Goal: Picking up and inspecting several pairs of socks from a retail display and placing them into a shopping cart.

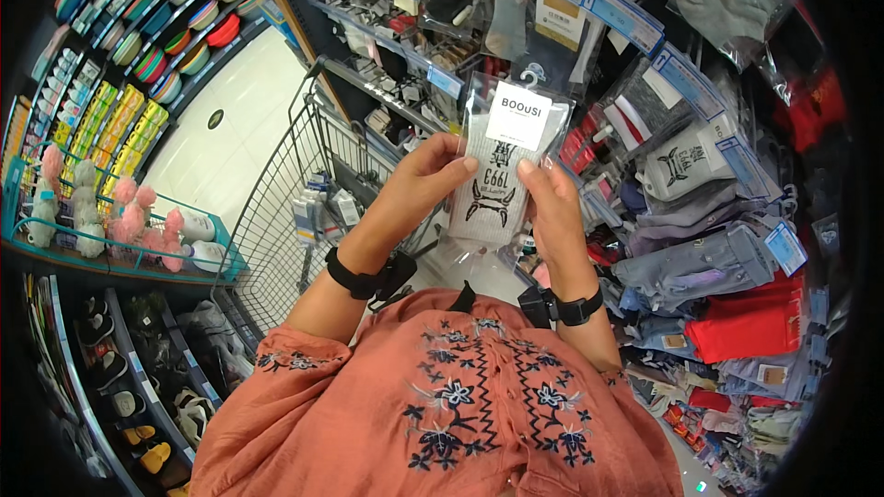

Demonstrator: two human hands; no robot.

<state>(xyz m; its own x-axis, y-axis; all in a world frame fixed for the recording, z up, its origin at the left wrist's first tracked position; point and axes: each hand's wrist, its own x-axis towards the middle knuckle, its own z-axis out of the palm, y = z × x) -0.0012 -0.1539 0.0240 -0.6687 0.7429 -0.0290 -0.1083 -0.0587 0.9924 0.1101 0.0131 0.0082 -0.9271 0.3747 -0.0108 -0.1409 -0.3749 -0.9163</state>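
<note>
A clear-bagged pair of pale grey ribbed socks (489,186) is held up in front of me, with a white card header and a small plastic hook at its top. Black printed figures and writing run down the knit. My left hand (438,164) grips the pack's left edge, thumb on the front. On the opposite edge, my right hand (552,201) pinches it the same way. The fingers behind the pack are partly hidden. Just beyond it hang more packaged socks (549,48) on the rack.
A wire shopping cart (276,200) stands to the left, holding several small packages (324,210). Folded jeans (697,262) and a red cloth item (749,321) lie on the right-hand shelves. Stacked bowls (155,62), plush-looking pink items (131,210) and shoes (103,366) fill shelves at left.
</note>
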